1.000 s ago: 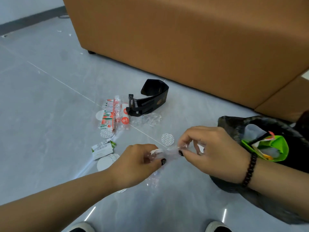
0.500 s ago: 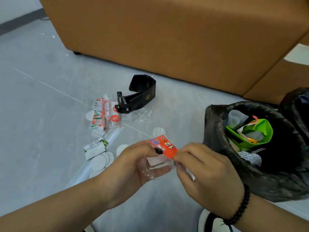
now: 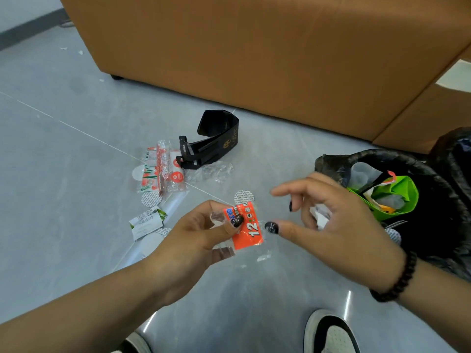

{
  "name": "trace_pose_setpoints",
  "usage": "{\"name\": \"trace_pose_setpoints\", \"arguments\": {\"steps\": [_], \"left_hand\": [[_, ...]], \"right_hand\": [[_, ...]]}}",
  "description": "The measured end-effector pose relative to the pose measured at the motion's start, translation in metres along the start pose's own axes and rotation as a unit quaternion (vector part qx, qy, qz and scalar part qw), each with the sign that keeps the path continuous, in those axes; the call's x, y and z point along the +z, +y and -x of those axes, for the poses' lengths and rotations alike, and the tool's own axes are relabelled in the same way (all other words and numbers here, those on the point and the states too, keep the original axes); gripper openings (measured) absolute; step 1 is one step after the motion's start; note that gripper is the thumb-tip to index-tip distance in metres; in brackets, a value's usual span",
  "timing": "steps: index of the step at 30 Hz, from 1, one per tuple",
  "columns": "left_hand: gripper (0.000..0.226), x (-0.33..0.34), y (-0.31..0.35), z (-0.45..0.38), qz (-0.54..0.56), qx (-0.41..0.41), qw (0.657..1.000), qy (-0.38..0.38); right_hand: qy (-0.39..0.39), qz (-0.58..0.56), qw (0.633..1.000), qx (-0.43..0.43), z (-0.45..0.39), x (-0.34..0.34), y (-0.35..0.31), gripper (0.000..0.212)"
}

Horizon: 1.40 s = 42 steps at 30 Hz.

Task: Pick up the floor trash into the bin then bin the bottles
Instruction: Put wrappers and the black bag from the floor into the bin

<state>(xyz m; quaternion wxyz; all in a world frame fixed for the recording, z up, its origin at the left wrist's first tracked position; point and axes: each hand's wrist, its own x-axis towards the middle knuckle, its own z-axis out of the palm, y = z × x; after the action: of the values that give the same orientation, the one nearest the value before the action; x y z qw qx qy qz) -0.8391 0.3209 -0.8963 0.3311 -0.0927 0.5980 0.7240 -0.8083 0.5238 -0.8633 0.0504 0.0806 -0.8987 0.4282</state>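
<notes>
Wrapper of clear plastic with an orange label marked 12 sits pinched in the left hand, thumb pressing on the label's upper left corner and the fingers curled behind the film; most of the label sticks out to the right of the thumb, and loose clear film hangs below it. The right hand hovers just beside the wrapper, its thumb tip close to the label's right edge but apart from it, index finger stretched out above. A small white scrap shows under its curled middle fingers, seemingly tucked against the palm. This hand is over the near rim of the bin, which is lined with a black bag and already holds green and white rubbish. On the grey floor beyond the hands lie a black cardboard band, red-and-white wrappers, crumpled clear film, round white foil seals and a folded white-and-green paper. A brown sofa stands behind them. A shoe shows at the bottom edge
</notes>
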Motion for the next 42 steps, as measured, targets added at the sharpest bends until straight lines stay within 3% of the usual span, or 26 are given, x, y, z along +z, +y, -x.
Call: {"name": "trace_pose_setpoints", "arguments": {"steps": [4,8,11,14,20,23,26,28,31,34,37,40,42], "left_hand": [[0.018,0.003,0.001,0.002,0.012,0.004,0.999,-0.042],[0.031,0.003,0.003,0.003,0.018,-0.006,0.999,-0.05],[0.042,0.004,0.003,0.001,0.057,-0.039,0.997,-0.043],[0.058,0.004,0.004,-0.002,0.075,-0.078,0.993,-0.035],[0.026,0.002,0.005,-0.004,0.014,-0.075,0.997,-0.03],[0.013,-0.001,0.002,-0.005,-0.034,-0.043,0.998,0.005],[0.011,0.0,0.004,-0.005,-0.067,0.011,0.997,0.041],[0.01,0.001,0.005,-0.005,-0.091,0.048,0.993,0.061],[0.011,0.005,0.006,-0.002,-0.108,0.082,0.989,0.054],[0.011,0.006,0.006,0.0,-0.092,0.06,0.994,0.026],[0.033,0.006,0.007,-0.001,-0.018,-0.035,0.999,-0.023],[0.048,0.009,0.009,0.0,0.048,-0.128,0.987,-0.089],[0.049,0.009,0.012,0.001,0.084,-0.149,0.979,-0.113]], "right_hand": [[-0.062,0.013,0.997,0.047,-0.014,0.006,0.003,0.032],[-0.037,-0.095,0.994,0.039,-0.011,0.019,0.005,0.019],[0.03,-0.035,0.997,-0.055,-0.006,0.025,0.013,0.006],[0.047,0.039,0.986,-0.157,0.001,0.026,0.022,0.013],[0.026,0.23,0.923,-0.309,0.005,0.023,0.032,0.011],[-0.021,0.149,0.96,-0.235,0.007,0.027,0.033,0.011],[-0.062,-0.031,0.997,-0.037,0.006,0.028,0.029,0.03],[-0.097,-0.162,0.977,0.097,0.004,0.028,0.026,0.039],[-0.087,-0.202,0.964,0.151,0.001,0.03,0.023,0.014],[-0.065,-0.195,0.969,0.133,0.001,0.031,0.021,0.012],[-0.021,-0.186,0.976,0.108,0.002,0.032,0.02,0.012],[0.032,-0.041,0.998,-0.039,0.002,0.03,0.022,0.003],[0.013,0.061,0.982,-0.18,0.003,0.029,0.029,0.008]]}}
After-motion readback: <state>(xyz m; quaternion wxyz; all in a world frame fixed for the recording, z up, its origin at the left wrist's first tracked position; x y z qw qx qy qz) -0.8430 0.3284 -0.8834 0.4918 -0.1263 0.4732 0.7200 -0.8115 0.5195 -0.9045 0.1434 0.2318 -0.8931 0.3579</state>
